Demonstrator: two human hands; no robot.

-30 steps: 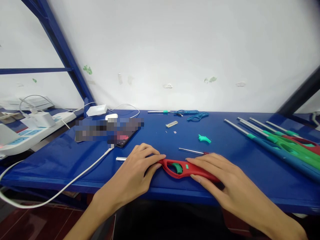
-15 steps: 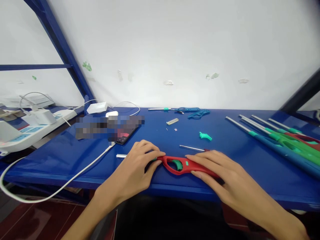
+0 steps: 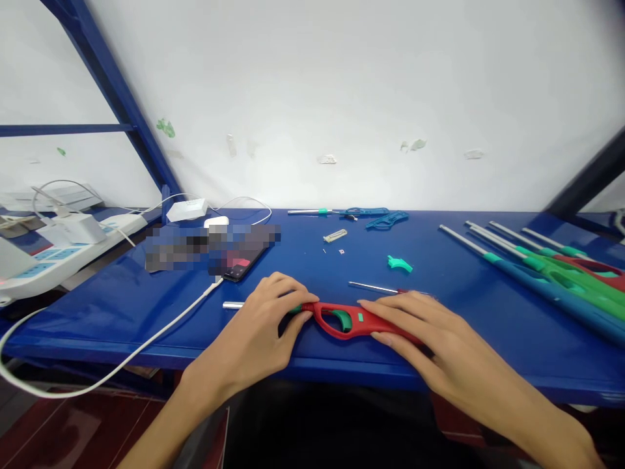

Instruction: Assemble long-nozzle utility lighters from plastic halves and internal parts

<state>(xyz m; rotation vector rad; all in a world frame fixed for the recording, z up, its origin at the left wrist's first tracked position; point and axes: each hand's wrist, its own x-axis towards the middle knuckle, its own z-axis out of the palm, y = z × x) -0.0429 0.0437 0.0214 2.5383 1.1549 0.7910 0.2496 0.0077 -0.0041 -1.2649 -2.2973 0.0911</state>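
A red long-nosed lighter (image 3: 361,323) with a green trigger lies near the front edge of the blue table (image 3: 459,306). My left hand (image 3: 266,319) is closed over its front part, where the metal tube (image 3: 233,305) sticks out to the left. My right hand (image 3: 420,332) grips the red handle end with its fingers wrapped along it. A thin metal rod (image 3: 374,287) lies just behind the lighter. A loose green trigger part (image 3: 399,264) sits further back.
Several finished lighters (image 3: 547,270) with metal tubes lie at the right. A blue lighter shell and tube (image 3: 364,213) lie by the wall. A phone (image 3: 239,264) with a white cable (image 3: 146,345) is at the left, beside a power strip (image 3: 53,251).
Both hands keep hold of the red lighter and have shifted slightly left with it. The view has drifted a little; nothing else moved.
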